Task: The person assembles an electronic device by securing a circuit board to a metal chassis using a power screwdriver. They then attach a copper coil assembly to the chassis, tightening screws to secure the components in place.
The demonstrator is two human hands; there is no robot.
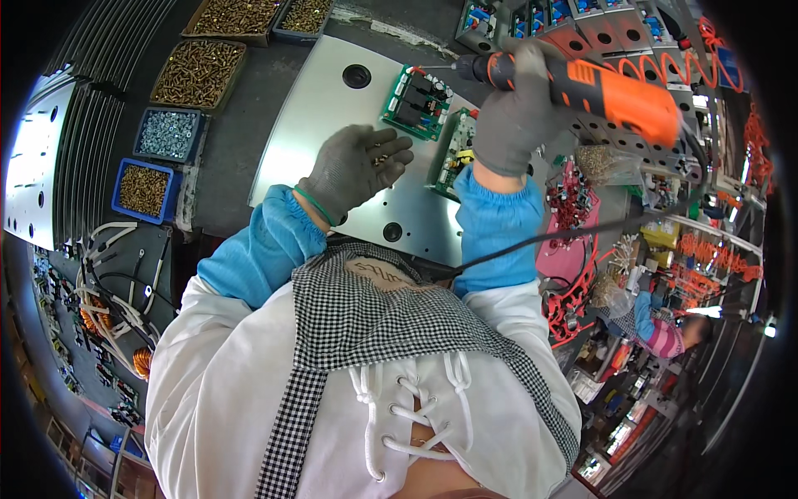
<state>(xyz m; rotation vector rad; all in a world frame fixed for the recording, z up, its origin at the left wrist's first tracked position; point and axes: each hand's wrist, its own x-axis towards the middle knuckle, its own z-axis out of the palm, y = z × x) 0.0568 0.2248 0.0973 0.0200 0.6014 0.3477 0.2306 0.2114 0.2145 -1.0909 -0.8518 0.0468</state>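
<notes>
My right hand (517,121), in a grey glove, grips an orange and black electric screwdriver (633,104). Its thin bit points left, and the tip is over the far edge of a green circuit board (416,103); whether it touches a screw is too small to tell. My left hand (345,170), also gloved, is turned palm up with fingers curled around a few small brass screws (381,158). Both hands are above a flat silvery metal plate (303,104) with round holes. A second circuit board (454,158) with yellow parts lies on it, partly hidden by my right wrist.
At the left stand bins of brass screws (198,75) and a blue bin of silvery hardware (169,133). Metal plates (41,158) are stacked far left. The screwdriver's black cable (573,239) crosses my right sleeve. Boxed assemblies (582,37) line the back right; another person (661,333) is at right.
</notes>
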